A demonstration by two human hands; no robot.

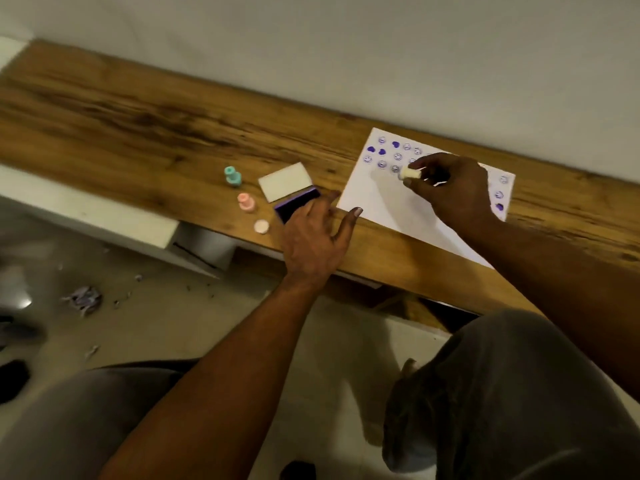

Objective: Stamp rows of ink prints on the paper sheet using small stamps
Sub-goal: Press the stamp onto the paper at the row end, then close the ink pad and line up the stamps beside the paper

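From the head view: paper sheet lying on the wooden desk at about 2 o'clock, purple prints in rows along its far edge. Right hand pinching a small cream stamp between fingertips, tipped sideways just over the third row. Left hand spread wide, holding nothing, one fingertip touching the sheet's near corner, others resting beside the open ink pad. Teal stamp, pink stamp and a loose cap at 10 o'clock, apart. Likely slips: smudged or lopsided print if pressed while tilted; crooked row if the lightly pinned sheet shifts; inked fingers from the pad.
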